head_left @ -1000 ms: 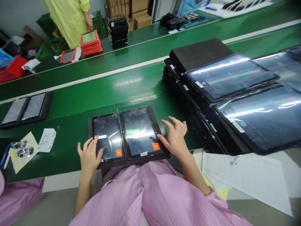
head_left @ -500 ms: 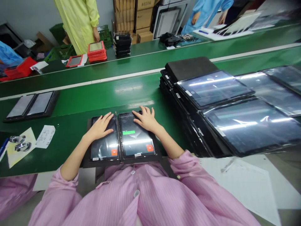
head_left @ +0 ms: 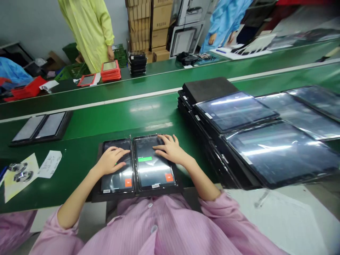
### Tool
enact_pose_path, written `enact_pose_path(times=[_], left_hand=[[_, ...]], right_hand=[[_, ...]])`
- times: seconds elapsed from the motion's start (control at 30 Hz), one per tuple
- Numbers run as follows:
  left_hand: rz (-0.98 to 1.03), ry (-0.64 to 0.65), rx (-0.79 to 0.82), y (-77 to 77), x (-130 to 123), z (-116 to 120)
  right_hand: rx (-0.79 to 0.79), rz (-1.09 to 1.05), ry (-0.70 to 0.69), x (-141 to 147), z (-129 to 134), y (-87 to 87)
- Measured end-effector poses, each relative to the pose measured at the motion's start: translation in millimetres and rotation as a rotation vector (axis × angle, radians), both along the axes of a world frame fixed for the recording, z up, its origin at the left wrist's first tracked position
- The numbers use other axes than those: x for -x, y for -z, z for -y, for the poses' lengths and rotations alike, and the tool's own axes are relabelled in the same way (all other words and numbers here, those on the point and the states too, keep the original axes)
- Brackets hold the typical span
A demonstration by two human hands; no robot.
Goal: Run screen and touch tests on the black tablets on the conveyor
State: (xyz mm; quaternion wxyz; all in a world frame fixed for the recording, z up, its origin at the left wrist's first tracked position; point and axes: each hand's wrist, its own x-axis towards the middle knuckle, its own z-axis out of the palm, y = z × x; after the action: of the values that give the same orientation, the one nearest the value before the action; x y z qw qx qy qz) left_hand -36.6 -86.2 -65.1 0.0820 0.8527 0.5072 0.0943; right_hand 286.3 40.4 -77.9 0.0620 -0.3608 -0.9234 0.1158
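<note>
Two tablets lie side by side on a black tray [head_left: 114, 197] at the bench's front edge. Over the left tablet [head_left: 117, 182] rests my left hand [head_left: 111, 162], fingers apart, covering part of the screen. My right hand [head_left: 170, 150] is spread across the upper right of the right tablet [head_left: 152, 173]. Both screens are lit and show an orange-red square low on the right. A green bar shows on the right screen; on the left one only a bit of green peeks out by my hand. Neither hand grips anything.
A tall stack of trays with film-covered tablets [head_left: 281, 152] stands close on my right. Another tablet pair [head_left: 50, 125] lies to the left, near paper notes [head_left: 49, 164] and metal parts [head_left: 22, 176]. Across the green bench [head_left: 106, 120], people in yellow [head_left: 90, 32] and blue [head_left: 225, 21] coats stand.
The whole view has shifted slightly, with the bench lower in the picture. My left hand has slid down a little on its tablet, and my right hand has moved slightly rightward.
</note>
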Motion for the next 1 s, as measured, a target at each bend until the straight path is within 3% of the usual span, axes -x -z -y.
enact_pose_path(times=[0.17, 0.37, 0.43, 0.6, 0.7, 0.83, 1.0], left_hand=[[-0.024, -0.311, -0.156, 9.9, 11, -2], [-0.089, -0.458, -0.132, 28.5, 9, -21], [-0.094, -0.451, -0.082, 26.4, 9, -20], [-0.064, -0.259, -0.064, 7.9, 15, -1], [-0.032, -0.358, -0.135, 6.1, 18, 5], [0.008, -0.503, -0.12, 17.8, 17, -4], [-0.009, -0.463, -0.101, 25.7, 11, -10]], right_hand=[[-0.038, -0.08, 0.207, -14, -4, 6.8], [-0.05, -0.039, 0.183, -1, -6, 14.2], [-0.065, -0.05, 0.201, 0, -5, 15.8], [-0.077, -0.071, 0.192, -2, -4, 19.1], [-0.078, -0.073, 0.197, -2, -5, 20.9], [-0.085, -0.085, 0.189, 3, -7, 22.1], [-0.079, -0.085, 0.183, 2, -4, 22.4]])
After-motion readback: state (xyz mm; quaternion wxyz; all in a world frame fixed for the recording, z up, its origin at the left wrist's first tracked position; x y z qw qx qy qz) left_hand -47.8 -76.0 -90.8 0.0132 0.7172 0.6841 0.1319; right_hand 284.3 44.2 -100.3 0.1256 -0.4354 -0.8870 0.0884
